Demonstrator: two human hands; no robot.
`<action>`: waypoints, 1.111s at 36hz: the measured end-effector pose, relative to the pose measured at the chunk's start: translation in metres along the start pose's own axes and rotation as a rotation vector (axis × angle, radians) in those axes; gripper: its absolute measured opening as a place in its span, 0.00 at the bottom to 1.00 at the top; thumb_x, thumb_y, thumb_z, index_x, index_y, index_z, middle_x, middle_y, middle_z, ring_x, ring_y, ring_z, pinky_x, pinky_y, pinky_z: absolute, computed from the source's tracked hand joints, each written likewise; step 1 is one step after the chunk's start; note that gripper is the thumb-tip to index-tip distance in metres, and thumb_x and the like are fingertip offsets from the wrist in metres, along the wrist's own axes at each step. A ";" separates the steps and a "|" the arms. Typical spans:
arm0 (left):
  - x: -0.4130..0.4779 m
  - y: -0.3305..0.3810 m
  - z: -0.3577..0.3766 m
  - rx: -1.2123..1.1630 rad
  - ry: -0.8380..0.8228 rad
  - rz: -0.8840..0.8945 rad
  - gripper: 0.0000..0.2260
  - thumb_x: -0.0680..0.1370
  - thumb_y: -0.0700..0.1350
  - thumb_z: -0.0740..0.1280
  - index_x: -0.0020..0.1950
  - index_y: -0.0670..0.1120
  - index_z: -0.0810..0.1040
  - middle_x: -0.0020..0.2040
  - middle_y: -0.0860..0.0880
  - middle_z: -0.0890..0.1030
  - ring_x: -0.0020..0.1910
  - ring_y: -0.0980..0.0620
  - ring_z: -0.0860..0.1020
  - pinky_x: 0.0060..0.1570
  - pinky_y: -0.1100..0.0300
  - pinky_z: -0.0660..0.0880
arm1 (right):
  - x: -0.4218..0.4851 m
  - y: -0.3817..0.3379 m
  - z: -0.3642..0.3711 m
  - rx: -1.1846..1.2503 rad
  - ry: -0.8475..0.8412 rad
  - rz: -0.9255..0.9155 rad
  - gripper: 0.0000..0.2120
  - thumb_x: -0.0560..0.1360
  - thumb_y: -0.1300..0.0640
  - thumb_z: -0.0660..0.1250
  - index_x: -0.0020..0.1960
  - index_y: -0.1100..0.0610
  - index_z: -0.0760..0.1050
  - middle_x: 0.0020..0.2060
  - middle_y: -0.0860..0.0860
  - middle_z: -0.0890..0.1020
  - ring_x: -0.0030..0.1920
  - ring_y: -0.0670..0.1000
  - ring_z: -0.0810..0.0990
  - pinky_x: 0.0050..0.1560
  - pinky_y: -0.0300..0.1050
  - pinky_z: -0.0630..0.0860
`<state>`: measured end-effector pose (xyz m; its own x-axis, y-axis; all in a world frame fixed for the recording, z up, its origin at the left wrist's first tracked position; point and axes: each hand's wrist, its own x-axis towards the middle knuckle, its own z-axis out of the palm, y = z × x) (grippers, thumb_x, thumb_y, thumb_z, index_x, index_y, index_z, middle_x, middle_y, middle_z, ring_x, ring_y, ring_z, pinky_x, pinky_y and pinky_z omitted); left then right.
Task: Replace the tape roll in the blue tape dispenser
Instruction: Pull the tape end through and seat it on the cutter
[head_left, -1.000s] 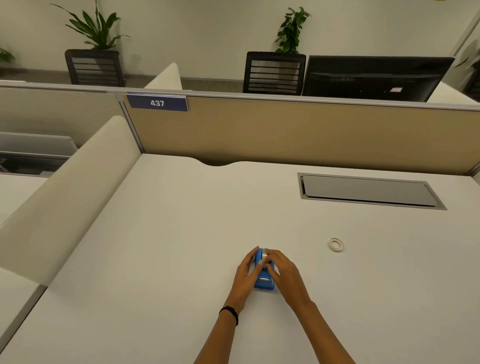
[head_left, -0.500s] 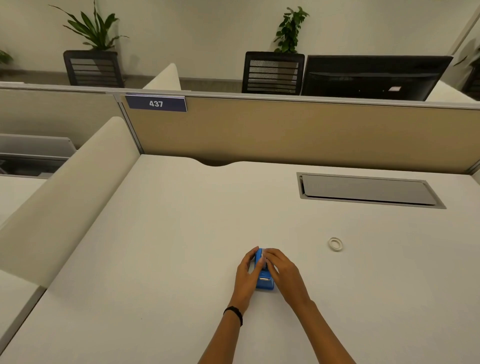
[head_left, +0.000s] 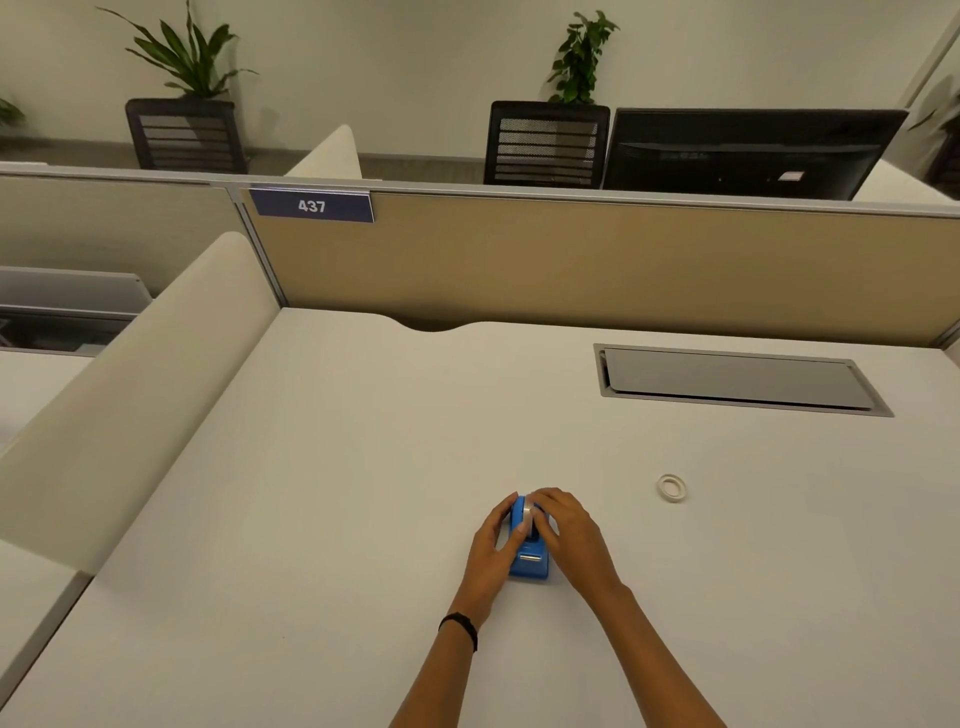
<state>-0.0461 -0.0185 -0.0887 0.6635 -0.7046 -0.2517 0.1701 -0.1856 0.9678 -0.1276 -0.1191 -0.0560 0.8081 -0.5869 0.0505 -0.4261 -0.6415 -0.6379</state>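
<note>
The blue tape dispenser (head_left: 531, 562) stands on the white desk (head_left: 322, 493), its cutter end toward me. A pale tape roll (head_left: 528, 512) sits upright in its top slot. My left hand (head_left: 493, 551) clasps the dispenser's left side, thumb lying across the top. My right hand (head_left: 569, 535) covers the right side, its fingertips pinching the roll's edge. A second small white tape ring (head_left: 671, 487) lies flat on the desk to the right, apart from both hands.
A grey cable hatch (head_left: 737, 379) is set into the desk at the back right. A tan partition (head_left: 571, 260) with a "437" sign closes the far edge, and a cream divider (head_left: 130, 384) bounds the left. Chairs, a monitor and plants stand beyond.
Both hands stay on the dispenser and have shifted only slightly. The right fingertips have settled on the roll's edge. The ring on the desk has not moved.
</note>
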 end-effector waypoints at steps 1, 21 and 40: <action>0.000 0.000 -0.001 0.004 -0.006 0.002 0.22 0.76 0.52 0.65 0.69 0.53 0.67 0.66 0.56 0.72 0.63 0.59 0.72 0.52 0.76 0.72 | 0.000 0.001 0.000 0.003 0.002 0.003 0.12 0.78 0.57 0.62 0.60 0.59 0.75 0.57 0.54 0.80 0.57 0.51 0.78 0.56 0.31 0.68; 0.001 0.002 0.009 -0.045 0.092 -0.014 0.19 0.76 0.47 0.66 0.66 0.47 0.71 0.64 0.49 0.76 0.63 0.51 0.74 0.66 0.54 0.71 | -0.003 0.004 0.002 0.072 0.021 -0.015 0.13 0.78 0.55 0.62 0.61 0.58 0.74 0.57 0.52 0.80 0.57 0.49 0.77 0.56 0.32 0.68; 0.003 -0.004 0.005 -0.019 0.047 0.005 0.21 0.75 0.52 0.67 0.67 0.53 0.70 0.65 0.54 0.75 0.64 0.55 0.73 0.64 0.59 0.72 | -0.001 0.002 0.003 0.010 0.043 -0.057 0.11 0.79 0.57 0.60 0.60 0.57 0.74 0.55 0.52 0.79 0.54 0.50 0.78 0.55 0.35 0.70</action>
<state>-0.0487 -0.0235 -0.0935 0.6976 -0.6726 -0.2467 0.1800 -0.1688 0.9691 -0.1279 -0.1180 -0.0597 0.8127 -0.5703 0.1193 -0.3759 -0.6696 -0.6405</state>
